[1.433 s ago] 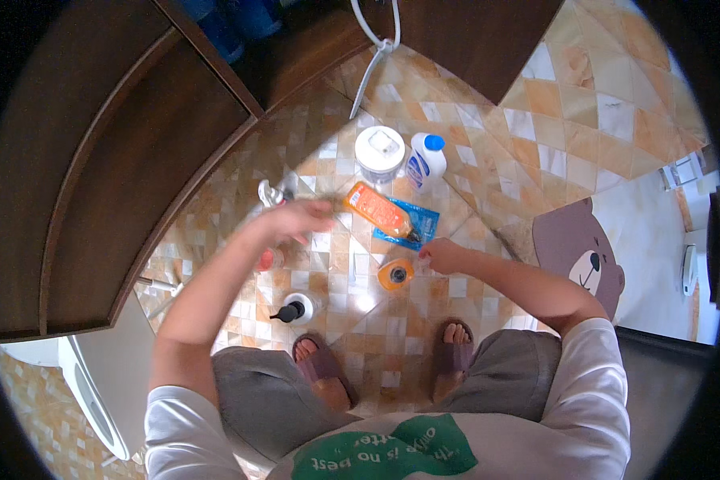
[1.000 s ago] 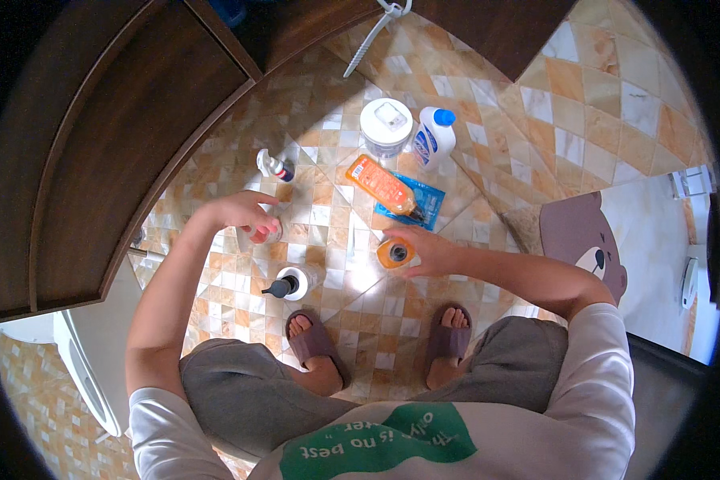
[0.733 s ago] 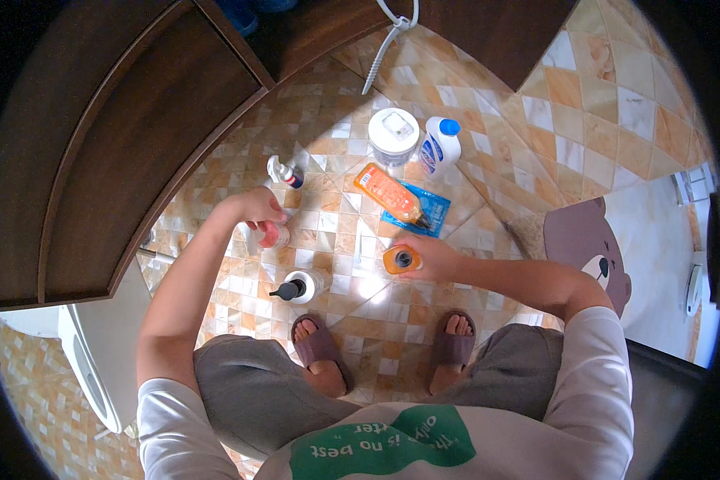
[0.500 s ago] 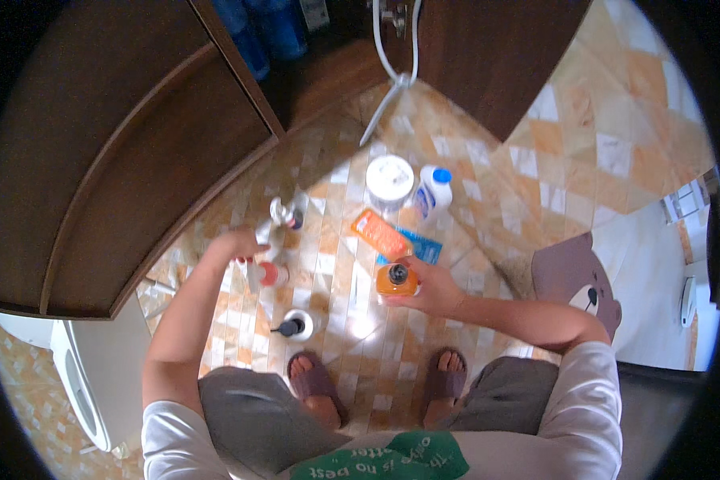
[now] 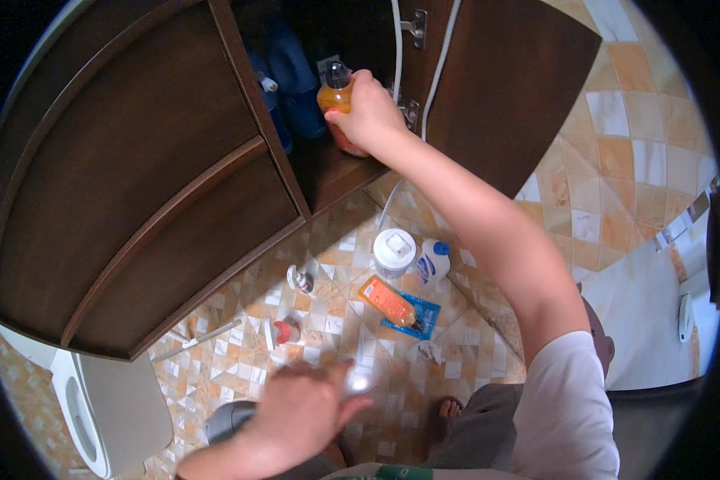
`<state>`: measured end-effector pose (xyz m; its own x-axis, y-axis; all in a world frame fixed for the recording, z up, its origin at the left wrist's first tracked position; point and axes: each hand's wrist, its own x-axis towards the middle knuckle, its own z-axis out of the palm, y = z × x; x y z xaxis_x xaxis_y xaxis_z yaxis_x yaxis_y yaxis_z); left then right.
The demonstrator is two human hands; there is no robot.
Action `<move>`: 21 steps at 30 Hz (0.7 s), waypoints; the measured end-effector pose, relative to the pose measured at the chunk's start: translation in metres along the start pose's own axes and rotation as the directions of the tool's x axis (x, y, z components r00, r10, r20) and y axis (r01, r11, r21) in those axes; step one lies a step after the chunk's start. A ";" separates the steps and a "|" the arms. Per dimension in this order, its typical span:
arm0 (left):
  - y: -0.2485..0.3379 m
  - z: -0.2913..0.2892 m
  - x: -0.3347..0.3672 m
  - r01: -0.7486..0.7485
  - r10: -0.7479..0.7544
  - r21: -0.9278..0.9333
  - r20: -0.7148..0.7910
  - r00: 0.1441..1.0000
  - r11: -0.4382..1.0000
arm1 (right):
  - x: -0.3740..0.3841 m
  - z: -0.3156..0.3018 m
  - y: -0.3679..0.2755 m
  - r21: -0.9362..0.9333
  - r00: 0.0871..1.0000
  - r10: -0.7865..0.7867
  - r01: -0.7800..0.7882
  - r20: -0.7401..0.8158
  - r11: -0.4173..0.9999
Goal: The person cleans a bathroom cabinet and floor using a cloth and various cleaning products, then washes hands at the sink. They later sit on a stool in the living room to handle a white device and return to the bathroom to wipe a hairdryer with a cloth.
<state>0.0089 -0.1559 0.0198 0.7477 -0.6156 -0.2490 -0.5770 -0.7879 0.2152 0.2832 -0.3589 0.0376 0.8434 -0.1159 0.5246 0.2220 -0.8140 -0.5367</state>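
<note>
My right hand (image 5: 370,112) is closed round an orange bottle (image 5: 338,100) with a dark cap. It holds the bottle upright inside the cabinet opening, beside blue bottles (image 5: 292,72). Low over the floor in front of my lap, my left hand (image 5: 304,404) is smeared by motion, so its grip is unclear. Beyond it stand a red and white spray bottle (image 5: 285,331) and a small bottle with a white top (image 5: 302,279). A second orange bottle (image 5: 392,302) lies on a blue packet (image 5: 426,318). Behind these are a white-lidded tub (image 5: 394,250) and a white bottle with a blue cap (image 5: 434,262).
The dark brown cabinet (image 5: 128,152) fills the upper left, with its door (image 5: 496,88) swung out at the right. A white hose (image 5: 440,72) hangs at the opening. White fixtures stand at the lower left (image 5: 124,408) and far right (image 5: 648,328). The floor is tiled.
My right hand has carried the orange bottle from the floor up into the cabinet. My left hand has moved from beside the spray bottle back toward my lap. The view has shifted forward.
</note>
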 end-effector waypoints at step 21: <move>-0.032 0.076 0.025 -0.105 0.180 -0.289 0.246 0.953 0.952 | 0.066 0.151 0.074 0.523 0.803 0.591 -0.541 0.085 0.659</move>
<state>0.0214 -0.1477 -0.0651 0.5279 -0.7321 -0.4306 -0.5322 -0.6802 0.5040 0.4292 -0.3408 -0.0667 0.8497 -0.5251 0.0477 -0.0538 -0.1762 -0.9829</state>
